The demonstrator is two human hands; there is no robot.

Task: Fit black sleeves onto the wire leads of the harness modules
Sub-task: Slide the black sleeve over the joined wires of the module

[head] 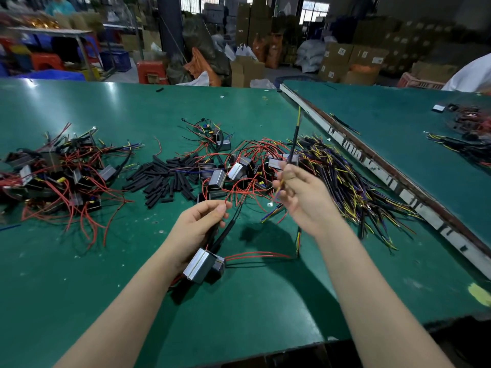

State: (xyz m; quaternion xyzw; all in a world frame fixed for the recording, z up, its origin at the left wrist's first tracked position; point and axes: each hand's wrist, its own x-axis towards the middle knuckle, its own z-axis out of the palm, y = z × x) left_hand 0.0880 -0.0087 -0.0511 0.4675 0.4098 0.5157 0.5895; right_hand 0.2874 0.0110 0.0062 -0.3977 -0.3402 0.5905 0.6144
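Warehouse-type workshop, dim at the back. Green-topped worktable (79, 107) fills the foreground, w/ glare from overhead light near its far left edge. A 2nd green table (398, 123) butts against it at right, its worn white edge strip (372, 163) running diagonally. Behind: dark pillar (170, 25), stacked cardboard boxes (353, 62), orange sacks (202, 66), red plastic stool (151, 71), blue crates (117, 59), a metal-legged bench (53, 31) at far left. Daylight through barred windows (313, 10) at back.
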